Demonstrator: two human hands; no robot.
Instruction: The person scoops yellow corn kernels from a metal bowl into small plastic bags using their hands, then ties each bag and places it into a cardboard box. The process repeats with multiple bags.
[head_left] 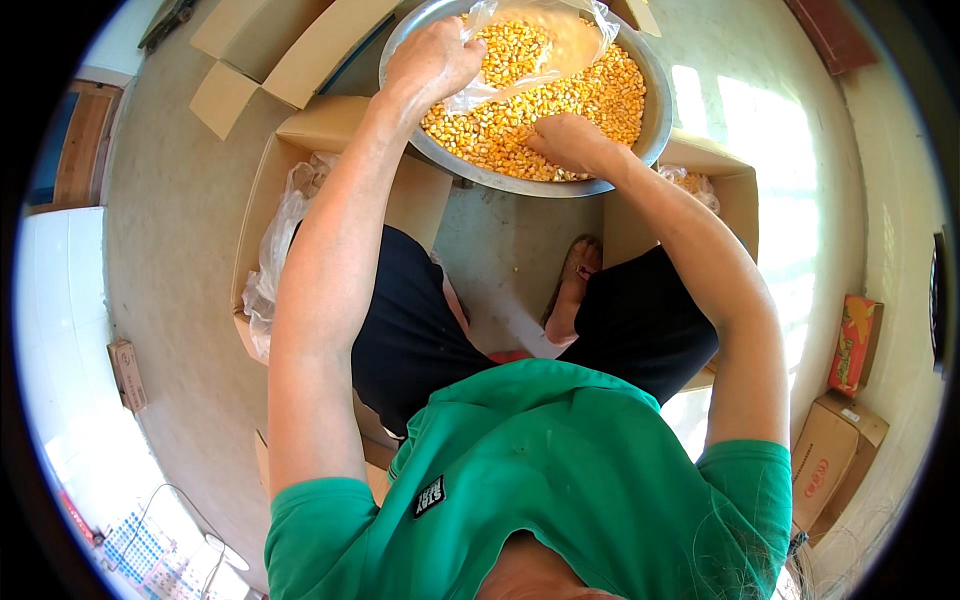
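A wide metal basin (540, 187) full of loose yellow corn kernels (490, 143) stands in front of me at the far side. Inside it, a clear plastic bag (590, 45) lies opened out over the corn, with kernels showing in it. My left hand (432, 62) is closed on the bag's left edge, near the basin's rim. Lower and to the right, my right hand (572, 142) dips into the loose corn. Its fingers are curled, and their tips are partly hidden among the kernels.
Open cardboard boxes flank my legs; the left box (262, 200) has crumpled plastic (275, 250) over its edge, and the right box (735, 195) holds a bag. Another open carton (290, 50) lies far left. A red box (855, 345) and brown carton (835, 455) stand by the right wall.
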